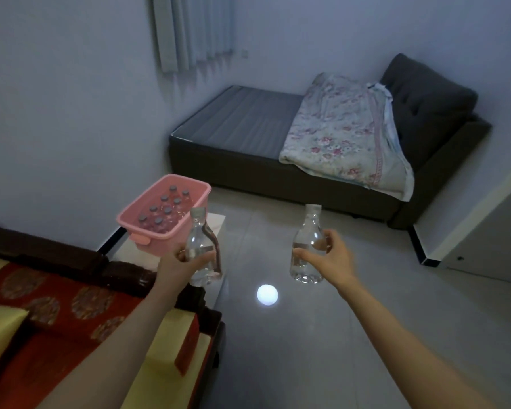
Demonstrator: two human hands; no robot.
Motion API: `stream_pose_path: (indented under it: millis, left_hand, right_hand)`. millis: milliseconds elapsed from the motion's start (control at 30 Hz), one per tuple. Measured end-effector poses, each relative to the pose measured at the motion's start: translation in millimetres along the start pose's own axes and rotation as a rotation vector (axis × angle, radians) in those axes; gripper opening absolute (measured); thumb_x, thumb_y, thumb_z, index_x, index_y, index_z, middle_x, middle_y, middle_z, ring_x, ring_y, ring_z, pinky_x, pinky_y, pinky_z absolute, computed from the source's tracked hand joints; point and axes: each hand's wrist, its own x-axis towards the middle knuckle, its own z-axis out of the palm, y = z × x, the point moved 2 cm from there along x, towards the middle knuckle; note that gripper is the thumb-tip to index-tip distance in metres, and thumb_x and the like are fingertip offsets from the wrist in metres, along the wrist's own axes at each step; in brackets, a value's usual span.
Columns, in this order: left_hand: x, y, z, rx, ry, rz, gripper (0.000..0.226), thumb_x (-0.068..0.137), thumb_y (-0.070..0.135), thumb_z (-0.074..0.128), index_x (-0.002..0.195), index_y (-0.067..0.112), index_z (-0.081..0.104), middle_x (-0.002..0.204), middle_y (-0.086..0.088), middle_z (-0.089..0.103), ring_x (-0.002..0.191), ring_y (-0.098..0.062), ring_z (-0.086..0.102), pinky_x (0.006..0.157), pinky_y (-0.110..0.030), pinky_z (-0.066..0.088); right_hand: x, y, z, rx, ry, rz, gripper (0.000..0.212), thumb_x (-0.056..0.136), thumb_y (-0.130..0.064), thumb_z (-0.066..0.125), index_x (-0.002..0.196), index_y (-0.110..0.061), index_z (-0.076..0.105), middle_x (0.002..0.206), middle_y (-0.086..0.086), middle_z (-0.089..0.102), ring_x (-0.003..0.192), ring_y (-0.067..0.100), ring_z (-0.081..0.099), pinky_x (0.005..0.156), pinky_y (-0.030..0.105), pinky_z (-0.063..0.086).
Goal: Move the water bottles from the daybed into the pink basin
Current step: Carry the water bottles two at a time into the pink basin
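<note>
The basin (152, 196) sits on a bench (216, 223) at left, near the wall, with bottles (167, 212) standing in it. Behind and right of it the daybed (239, 119) fills the far corner, a blanket (345, 134) lying across its right part. A cushioned seat (56, 305) lies near left. The left hand (177, 261) holds one bottle (202, 246) just before the basin; the right hand (328, 253) holds another (307, 240) above the floor (322, 335).

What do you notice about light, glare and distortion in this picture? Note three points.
Head view: dim, bluish light overall. Head view: one round white glare spot on the glossy floor. Head view: the wide-angle lens tilts the walls. The bottles in the basin look soft.
</note>
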Motion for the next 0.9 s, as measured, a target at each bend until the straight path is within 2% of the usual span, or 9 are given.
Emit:
stream_pose_path:
  millis: [100, 233, 400, 533, 633, 700, 767, 833, 900]
  left_hand:
    - [50, 8, 23, 0.006, 0.064, 0.010, 0.024, 0.065, 0.023, 0.086, 0.068, 0.030, 0.063, 0.057, 0.012, 0.065, 0.054, 0.004, 0.062, 0.055, -0.019, 0.049]
    - [118, 18, 55, -0.008, 0.154, 0.016, 0.029, 0.067, 0.018, 0.085, 0.076, 0.029, 0.060, 0.059, 0.020, 0.068, 0.052, 0.009, 0.061, 0.045, -0.008, 0.044]
    - [192, 34, 75, -0.052, 0.305, -0.004, 0.031, 0.066, 0.021, 0.085, 0.090, 0.019, 0.065, 0.081, -0.002, 0.070, 0.074, -0.016, 0.066, 0.063, -0.024, 0.049]
    - [236, 40, 74, -0.068, 0.390, -0.024, 0.040, 0.065, 0.025, 0.086, 0.098, 0.018, 0.064, 0.088, -0.002, 0.071, 0.079, -0.017, 0.068, 0.067, -0.027, 0.051]
    - [267, 36, 64, -0.087, 0.480, -0.051, 0.049, 0.063, 0.029, 0.086, 0.105, 0.018, 0.063, 0.092, -0.001, 0.070, 0.080, -0.016, 0.069, 0.069, -0.030, 0.054]
    - [283, 33, 54, -0.062, 0.520, -0.075, 0.058, 0.056, 0.042, 0.085, 0.106, 0.023, 0.062, 0.094, 0.002, 0.070, 0.083, -0.017, 0.068, 0.072, -0.034, 0.056]
    - [302, 29, 41, -0.032, 0.539, -0.097, 0.069, 0.045, 0.053, 0.082, 0.105, 0.026, 0.062, 0.092, 0.008, 0.069, 0.083, -0.012, 0.067, 0.067, -0.027, 0.054]
    - [325, 21, 23, -0.024, 0.590, -0.110, 0.074, 0.044, 0.053, 0.085, 0.109, 0.022, 0.064, 0.096, 0.006, 0.070, 0.088, -0.014, 0.068, 0.075, -0.030, 0.055]
    - [348, 16, 3, -0.022, 0.652, -0.106, 0.078, 0.041, 0.058, 0.085, 0.107, 0.022, 0.064, 0.097, 0.005, 0.071, 0.090, -0.017, 0.068, 0.083, -0.036, 0.055]
  right_hand:
    - [61, -3, 0, 0.000, -0.013, -0.013, 0.069, 0.049, -0.055, 0.081, 0.106, -0.026, 0.055, 0.096, -0.007, 0.064, 0.087, 0.011, 0.060, 0.077, 0.037, 0.051]
    - [154, -1, 11, -0.006, -0.049, -0.047, 0.064, 0.051, -0.052, 0.084, 0.102, -0.025, 0.056, 0.092, -0.005, 0.064, 0.084, 0.013, 0.062, 0.075, 0.036, 0.051]
    - [275, -33, 42, -0.022, -0.212, -0.131, 0.058, 0.055, -0.048, 0.084, 0.100, -0.028, 0.053, 0.092, -0.003, 0.061, 0.083, 0.017, 0.062, 0.077, 0.048, 0.057]
    - [336, -62, 79, -0.007, -0.320, -0.205, 0.055, 0.059, -0.043, 0.085, 0.100, -0.027, 0.053, 0.091, -0.003, 0.060, 0.083, 0.016, 0.061, 0.079, 0.046, 0.057]
    - [375, -81, 118, -0.011, -0.434, -0.281, 0.057, 0.060, -0.044, 0.085, 0.103, -0.028, 0.051, 0.094, -0.005, 0.059, 0.084, 0.012, 0.060, 0.076, 0.037, 0.056]
    - [396, -89, 147, -0.015, -0.498, -0.312, 0.058, 0.060, -0.047, 0.084, 0.104, -0.029, 0.050, 0.094, -0.007, 0.058, 0.085, 0.012, 0.060, 0.074, 0.034, 0.055]
    - [415, -99, 180, -0.019, -0.552, -0.329, 0.061, 0.058, -0.050, 0.083, 0.105, -0.030, 0.050, 0.094, -0.008, 0.058, 0.086, 0.012, 0.060, 0.072, 0.031, 0.054]
    - [433, -113, 216, -0.022, -0.602, -0.346, 0.066, 0.052, -0.057, 0.080, 0.104, -0.031, 0.049, 0.093, -0.009, 0.058, 0.085, 0.012, 0.060, 0.070, 0.029, 0.052]
    - [447, -127, 253, -0.014, -0.646, -0.354, 0.071, 0.044, -0.063, 0.075, 0.102, -0.032, 0.050, 0.093, -0.011, 0.059, 0.084, 0.010, 0.061, 0.072, 0.033, 0.054]
